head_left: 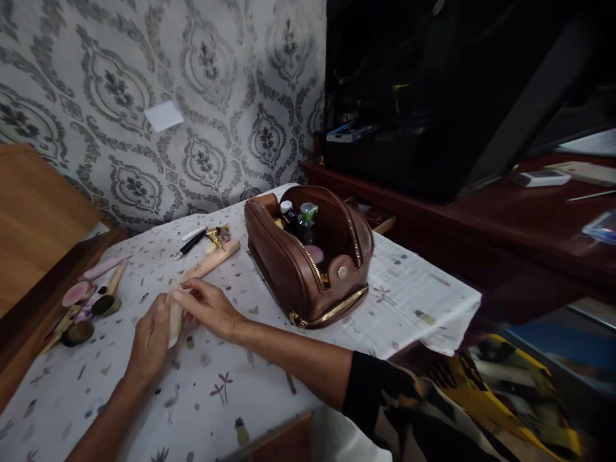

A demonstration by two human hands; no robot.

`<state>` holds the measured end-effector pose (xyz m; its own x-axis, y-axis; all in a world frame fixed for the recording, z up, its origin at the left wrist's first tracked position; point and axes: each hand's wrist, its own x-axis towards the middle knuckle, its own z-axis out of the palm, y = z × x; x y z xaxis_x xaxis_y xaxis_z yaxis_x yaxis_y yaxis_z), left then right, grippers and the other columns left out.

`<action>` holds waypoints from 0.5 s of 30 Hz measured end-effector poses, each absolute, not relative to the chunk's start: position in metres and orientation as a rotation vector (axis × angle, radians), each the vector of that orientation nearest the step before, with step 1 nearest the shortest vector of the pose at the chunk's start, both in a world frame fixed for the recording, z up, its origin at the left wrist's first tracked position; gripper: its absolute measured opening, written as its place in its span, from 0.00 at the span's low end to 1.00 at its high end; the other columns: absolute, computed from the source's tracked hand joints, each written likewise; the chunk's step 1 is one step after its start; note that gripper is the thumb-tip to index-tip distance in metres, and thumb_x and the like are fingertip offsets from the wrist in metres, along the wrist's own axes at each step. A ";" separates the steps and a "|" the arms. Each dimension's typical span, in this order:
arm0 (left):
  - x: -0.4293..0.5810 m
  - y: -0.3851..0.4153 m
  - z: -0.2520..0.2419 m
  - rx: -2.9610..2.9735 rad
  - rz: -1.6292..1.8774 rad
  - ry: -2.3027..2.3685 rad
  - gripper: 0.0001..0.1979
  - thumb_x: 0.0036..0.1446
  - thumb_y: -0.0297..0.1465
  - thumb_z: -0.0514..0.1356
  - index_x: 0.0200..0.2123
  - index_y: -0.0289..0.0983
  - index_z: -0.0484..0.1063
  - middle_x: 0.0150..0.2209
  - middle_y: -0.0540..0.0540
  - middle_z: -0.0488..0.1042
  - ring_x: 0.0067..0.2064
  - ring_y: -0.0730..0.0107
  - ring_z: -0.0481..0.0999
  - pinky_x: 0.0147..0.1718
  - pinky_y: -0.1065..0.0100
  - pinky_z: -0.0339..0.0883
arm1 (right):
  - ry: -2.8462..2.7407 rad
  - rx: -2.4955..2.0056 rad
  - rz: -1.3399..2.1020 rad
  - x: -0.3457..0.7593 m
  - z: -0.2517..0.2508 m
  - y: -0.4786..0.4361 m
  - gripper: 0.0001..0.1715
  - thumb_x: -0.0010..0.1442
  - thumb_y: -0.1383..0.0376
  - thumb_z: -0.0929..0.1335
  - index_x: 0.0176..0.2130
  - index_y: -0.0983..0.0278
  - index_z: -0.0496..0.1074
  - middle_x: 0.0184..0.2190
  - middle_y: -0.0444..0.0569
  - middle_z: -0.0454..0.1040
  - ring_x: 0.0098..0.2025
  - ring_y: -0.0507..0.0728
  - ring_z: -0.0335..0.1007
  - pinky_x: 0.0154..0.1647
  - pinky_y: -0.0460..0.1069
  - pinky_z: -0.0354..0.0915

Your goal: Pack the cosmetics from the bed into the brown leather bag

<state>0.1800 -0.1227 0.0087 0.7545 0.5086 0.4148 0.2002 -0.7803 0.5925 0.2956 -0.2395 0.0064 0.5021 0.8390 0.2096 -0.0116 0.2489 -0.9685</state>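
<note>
Over the printed cloth, my left hand is closed round a pale cream tube held upright. The fingertips of my right hand pinch the upper end of the tube; its label is too blurred to read. Just beyond my hands lies a peach-coloured tube, with a black pen-like item and gold-coloured small pieces behind it. To the right of my right hand stands a brown cosmetic bag, unzipped, with several bottles inside.
Makeup brushes and a pink round item lie at the table's left side. The table has a white patterned cloth. A dark television stands on a reddish-brown cabinet at right. A yellow bag is below.
</note>
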 end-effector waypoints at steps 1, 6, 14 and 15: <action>0.182 -0.126 0.013 2.398 0.794 0.546 0.27 0.68 0.52 0.41 0.30 0.40 0.64 0.26 0.50 0.69 0.29 0.66 0.69 0.30 0.67 0.65 | -0.884 -1.194 0.673 0.296 0.011 -0.242 0.17 0.67 0.53 0.69 0.49 0.62 0.74 0.31 0.42 0.72 0.31 0.51 0.70 0.35 0.45 0.66; 0.192 -0.141 0.047 2.302 0.808 0.619 0.25 0.68 0.49 0.47 0.25 0.40 0.64 0.23 0.50 0.68 0.27 0.67 0.67 0.27 0.67 0.63 | -0.966 -1.246 0.543 0.300 0.041 -0.265 0.14 0.70 0.58 0.65 0.47 0.63 0.74 0.31 0.44 0.72 0.34 0.54 0.71 0.36 0.45 0.68; 0.229 -0.189 0.088 2.185 0.965 0.477 0.18 0.63 0.40 0.52 0.22 0.40 0.64 0.20 0.50 0.63 0.25 0.69 0.63 0.21 0.68 0.61 | -1.294 -1.316 0.201 0.324 0.087 -0.344 0.34 0.70 0.63 0.61 0.71 0.67 0.53 0.42 0.51 0.77 0.41 0.57 0.73 0.47 0.52 0.70; 0.237 -0.197 0.092 2.179 0.981 0.427 0.17 0.63 0.39 0.53 0.23 0.40 0.65 0.20 0.50 0.63 0.25 0.69 0.63 0.21 0.69 0.61 | -1.326 -1.320 0.142 0.329 0.091 -0.354 0.35 0.69 0.64 0.61 0.71 0.68 0.52 0.46 0.54 0.77 0.43 0.58 0.73 0.49 0.53 0.70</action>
